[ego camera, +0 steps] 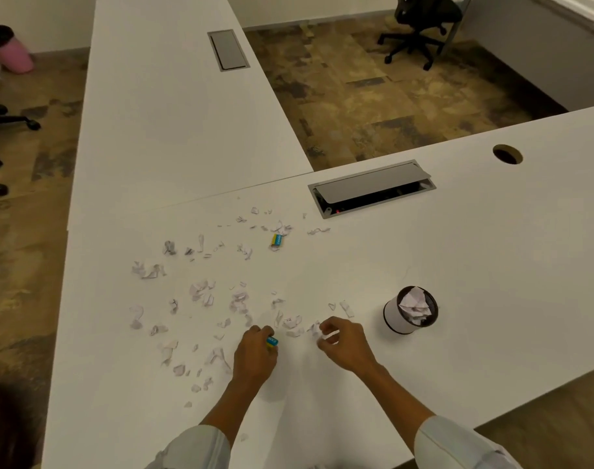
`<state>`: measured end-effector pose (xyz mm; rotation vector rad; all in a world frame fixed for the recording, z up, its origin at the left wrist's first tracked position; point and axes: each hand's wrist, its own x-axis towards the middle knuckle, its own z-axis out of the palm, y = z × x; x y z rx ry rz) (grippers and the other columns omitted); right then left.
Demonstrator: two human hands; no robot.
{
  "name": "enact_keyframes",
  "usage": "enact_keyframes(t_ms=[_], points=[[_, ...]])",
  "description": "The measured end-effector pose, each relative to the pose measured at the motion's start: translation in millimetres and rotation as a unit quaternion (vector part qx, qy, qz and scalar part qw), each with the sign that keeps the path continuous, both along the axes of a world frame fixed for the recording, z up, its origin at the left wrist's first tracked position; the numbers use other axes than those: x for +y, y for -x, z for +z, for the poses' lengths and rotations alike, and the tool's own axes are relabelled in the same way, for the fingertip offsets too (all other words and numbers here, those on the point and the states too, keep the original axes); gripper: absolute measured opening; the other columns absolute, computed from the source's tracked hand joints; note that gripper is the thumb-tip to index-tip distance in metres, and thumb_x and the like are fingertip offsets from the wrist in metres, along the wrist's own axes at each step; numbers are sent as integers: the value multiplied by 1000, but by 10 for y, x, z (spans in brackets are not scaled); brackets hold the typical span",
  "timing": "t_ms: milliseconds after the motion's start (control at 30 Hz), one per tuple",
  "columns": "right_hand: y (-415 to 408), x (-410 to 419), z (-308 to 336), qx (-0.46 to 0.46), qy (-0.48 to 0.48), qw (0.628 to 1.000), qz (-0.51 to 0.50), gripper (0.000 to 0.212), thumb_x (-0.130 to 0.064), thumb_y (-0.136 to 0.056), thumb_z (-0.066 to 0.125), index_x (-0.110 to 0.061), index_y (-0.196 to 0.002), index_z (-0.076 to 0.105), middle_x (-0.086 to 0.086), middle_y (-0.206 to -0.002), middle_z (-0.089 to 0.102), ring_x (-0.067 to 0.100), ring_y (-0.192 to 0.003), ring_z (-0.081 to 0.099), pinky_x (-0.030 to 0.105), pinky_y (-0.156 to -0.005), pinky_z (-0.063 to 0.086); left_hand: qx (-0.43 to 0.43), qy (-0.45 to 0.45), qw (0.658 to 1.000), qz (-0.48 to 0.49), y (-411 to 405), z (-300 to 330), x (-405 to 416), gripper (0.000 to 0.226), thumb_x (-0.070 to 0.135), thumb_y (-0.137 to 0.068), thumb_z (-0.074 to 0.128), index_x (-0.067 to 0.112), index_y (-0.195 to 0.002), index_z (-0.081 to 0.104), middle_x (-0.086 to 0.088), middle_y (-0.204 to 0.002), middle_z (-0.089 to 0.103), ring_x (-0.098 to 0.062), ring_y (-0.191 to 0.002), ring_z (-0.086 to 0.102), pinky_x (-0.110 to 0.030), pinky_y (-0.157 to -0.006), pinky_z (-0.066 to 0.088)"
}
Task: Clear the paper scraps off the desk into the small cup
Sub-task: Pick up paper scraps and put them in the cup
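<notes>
While both hands pinch scraps (200,292), the left (255,350) also a blue wrapper (272,342): small cup (395,316) part-full of paper.

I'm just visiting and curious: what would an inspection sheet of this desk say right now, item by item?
Surface: white desk, L-shaped, mostly bare on its right side.
Job's things: paper scraps scattered over the middle and left; small cup standing upright to the right, already holding crumpled paper.
Clutter: a blue and yellow eraser lying among the far scraps.
Grippers: left hand closed on a second blue and yellow piece; right hand pinching a white scrap near the cup.
Cables: none seen; cable hatch partly open, round grommet hole empty.
Surroundings: patterned carpet, black office chair beyond, pink bin at far left.
</notes>
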<state>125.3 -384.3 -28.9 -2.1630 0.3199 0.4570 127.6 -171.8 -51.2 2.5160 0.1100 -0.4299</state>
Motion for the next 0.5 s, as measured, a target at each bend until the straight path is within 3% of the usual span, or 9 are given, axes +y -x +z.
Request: enact_keyframes(t_ms=[67,133,200,267,367,433,500], points=[[1,72,2,29,-51,997,-41,32,-33,-80,75,-19,-107,65,-3,-102,68,10,-84,69,23,-74,59,-32,54,998,14,-36,69,-70,37,21,-83,70,11,-117,62,-8,-111,66,-23,-101,63,-31,-87,54],[-33,179,46,97,-149,980,-85,40,-38,-86,68,-19,-121,58,0,-115,63,19,-100,67,26,-79,59,-51,104,993,17,-84,164,-181,45,26,-80,74,13,-121,60,-4,-113,67,-19,-101,64,-31,-90,55],[-89,270,106,156,-281,939,-122,37,-35,-92,61,-19,-125,56,5,-120,64,24,-104,68,33,-86,59,-64,137,988,-3,-146,255,-302,50,31,-79,74,17,-124,56,-2,-111,68,-15,-99,64,-31,-89,56],[-156,287,158,148,-362,909,-142,26,-26,-95,59,-16,-119,61,9,-113,71,26,-101,71,37,-88,59,-72,158,984,-28,-224,328,-399,52,31,-77,73,23,-124,53,0,-107,69,-13,-97,64,-32,-86,57],[-258,183,221,95,-379,902,-184,21,-12,-95,58,-5,-113,66,19,-102,71,30,-98,69,43,-91,57,-90,156,981,-78,-394,383,-466,57,41,-71,73,29,-122,51,8,-102,68,-8,-93,62,-28,-81,55],[-323,38,254,68,-370,897,-231,23,-7,-94,59,1,-114,64,21,-99,70,30,-92,69,40,-87,58,-107,144,978,-109,-567,393,-455,65,54,-67,74,29,-122,51,11,-105,65,-4,-89,59,-22,-76,50],[-369,-136,297,48,-364,890,-271,21,-6,-93,61,1,-112,64,19,-96,70,26,-86,69,34,-80,59,-119,128,979,-108,-814,390,-401,66,54,-67,76,24,-122,53,9,-108,62,-7,-86,59,-23,-75,49]])
